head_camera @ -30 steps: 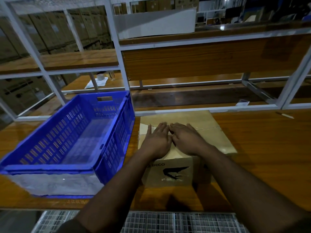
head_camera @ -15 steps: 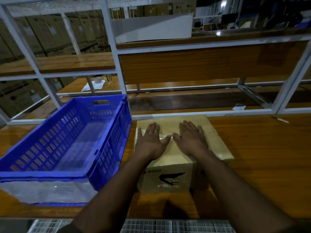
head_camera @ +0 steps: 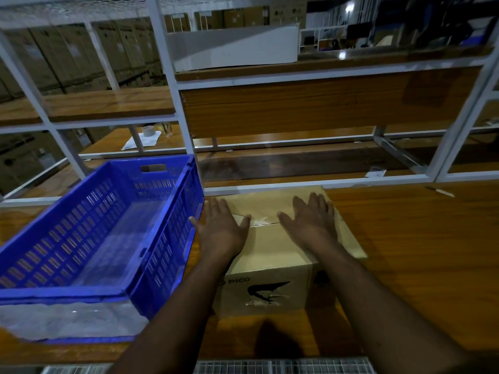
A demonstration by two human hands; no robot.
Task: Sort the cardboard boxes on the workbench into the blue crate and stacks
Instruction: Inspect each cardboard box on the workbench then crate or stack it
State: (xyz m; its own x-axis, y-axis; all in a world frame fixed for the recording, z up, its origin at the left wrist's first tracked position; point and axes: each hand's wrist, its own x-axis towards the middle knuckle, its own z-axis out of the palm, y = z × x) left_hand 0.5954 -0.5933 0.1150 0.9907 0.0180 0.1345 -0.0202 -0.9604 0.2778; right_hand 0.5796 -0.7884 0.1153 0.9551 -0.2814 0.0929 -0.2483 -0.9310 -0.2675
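Hands flat on cardboard box

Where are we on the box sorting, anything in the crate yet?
Nothing looks sorted yet: the blue crate shows no boxes inside, and no stacks are in view. In hand: one cardboard box sits closed on the workbench right of the crate, with the left hand and right hand flat on its top. Left: lifting this box and placing it.
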